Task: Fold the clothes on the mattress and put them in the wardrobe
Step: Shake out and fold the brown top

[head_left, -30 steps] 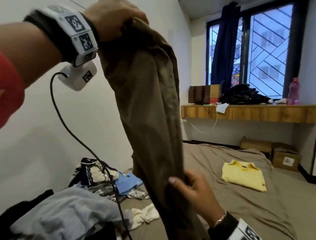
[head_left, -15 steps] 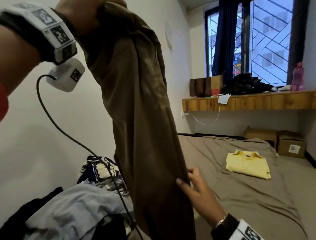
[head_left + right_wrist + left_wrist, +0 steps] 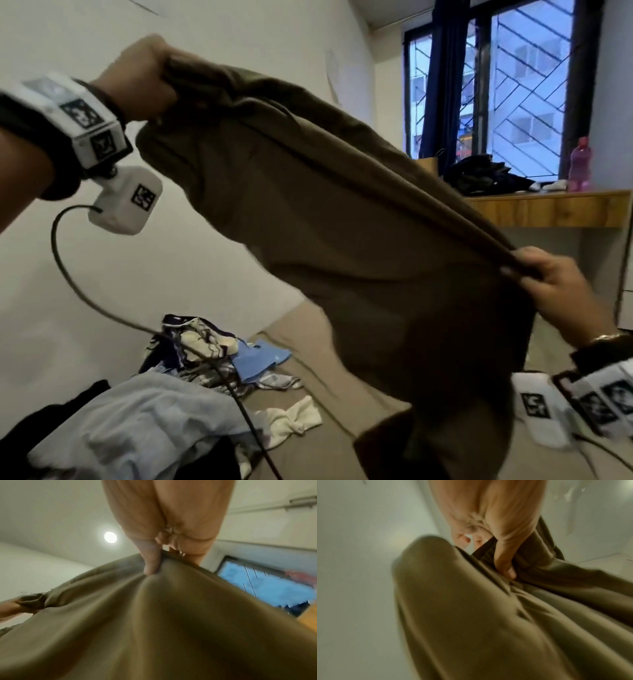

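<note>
both of my hands are grasping the brown garment (image 3: 359,240) and holding it up in the air over the mattress (image 3: 329,383). my left hand (image 3: 137,78) is raised high, fist bunched round one end of the cloth; on the left wrist view my thumb (image 3: 505,561) presses into the gathered folds. my right hand (image 3: 555,277) sits lower and off to the right, pinching the top edge between thumb and fingers, with the cloth stretched in a slanting line between the two hands and the rest hanging down. below, a heap of unfolded clothes (image 3: 144,411) lies on the mattress near the wall, with a light blue piece (image 3: 260,359) and a white piece (image 3: 294,414) just beside it. behind, a wooden shelf (image 3: 548,209) runs under the window (image 3: 527,85), carrying a dark bag (image 3: 486,174) and a pink bottle (image 3: 580,164).
</note>
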Available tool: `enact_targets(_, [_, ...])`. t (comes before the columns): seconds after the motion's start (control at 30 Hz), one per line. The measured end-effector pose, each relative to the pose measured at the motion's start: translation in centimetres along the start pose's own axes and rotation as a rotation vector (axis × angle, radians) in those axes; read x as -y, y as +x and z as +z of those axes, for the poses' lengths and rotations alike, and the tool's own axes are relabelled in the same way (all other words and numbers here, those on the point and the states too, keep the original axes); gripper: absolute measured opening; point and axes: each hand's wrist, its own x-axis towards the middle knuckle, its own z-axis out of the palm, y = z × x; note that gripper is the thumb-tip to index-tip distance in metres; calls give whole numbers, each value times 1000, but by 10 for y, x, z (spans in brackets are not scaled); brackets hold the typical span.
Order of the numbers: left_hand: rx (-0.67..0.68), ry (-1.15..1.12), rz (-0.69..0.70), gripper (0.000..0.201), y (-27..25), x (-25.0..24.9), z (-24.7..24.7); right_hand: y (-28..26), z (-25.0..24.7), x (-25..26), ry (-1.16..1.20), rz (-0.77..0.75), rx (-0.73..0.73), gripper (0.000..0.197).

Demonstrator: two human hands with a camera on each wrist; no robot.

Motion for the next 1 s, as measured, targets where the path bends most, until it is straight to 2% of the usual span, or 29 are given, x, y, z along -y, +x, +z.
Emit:
enact_targets(0.07, [48,-194,-45,39,-14,-1,24,3,-41,11,-227,24,59,53])
enact_targets(0.13, [118,-395,-116,37,-7,-8,58,0,-78,14,-428,7,-84,54])
enact_targets(0.2, [177,-466,-213,34,-6,-14,89,-8,-106,18,-348,-31,-237,45])
enact_targets(0.23, [205,-520,-260,30,-6,-16,108,-13,-121,18,-270,-25,-232,48])
enact_targets(0.27, [238,-569,-308,30,-8,-20,123,-15,-130,16,-189,16,-228,55])
enact_targets(0.3, [300,-635,-354,30,-10,-25,142,-16,-139,1,-240,140,-175,60])
enact_targets(0.33, [379,-709,-398,30,-13,-34,157,-19,-145,-10,-328,239,-104,55])
enact_targets(0.4, [528,-898,-464,31,-23,-57,196,-21,-152,-32,-670,421,0,30])
enact_targets(0.47, [599,-1018,-478,32,-33,-85,237,-22,-160,-47,-890,483,-114,22])
enact_targets(0.57, [524,-1171,-418,29,-33,-113,285,-3,-194,-60,-1084,372,-460,30])
enact_targets(0.67, [371,-1217,-258,28,-26,-123,314,17,-228,-77,-1179,349,-630,35])
enact_targets(0.73, [342,-1244,-201,32,-32,-116,338,4,-205,-79,-1246,262,-692,30])
enact_targets(0.8, [376,-1172,-158,39,-54,-99,365,-24,-161,-87,-1290,117,-589,33])
enact_targets(0.87, [469,-968,-110,42,-88,-79,390,-60,-116,-109,-1318,-18,-411,38])
enact_targets(0.93, [613,-785,-122,45,-137,-56,418,-95,-77,-153,-1355,80,-77,28])
enact_targets(0.97, [700,-728,-139,43,-166,-43,432,-113,-52,-181,-1356,191,128,25])
enact_targets(1.0, [776,-703,-142,42,-194,-36,440,-133,-28,-207,-1351,226,293,29])
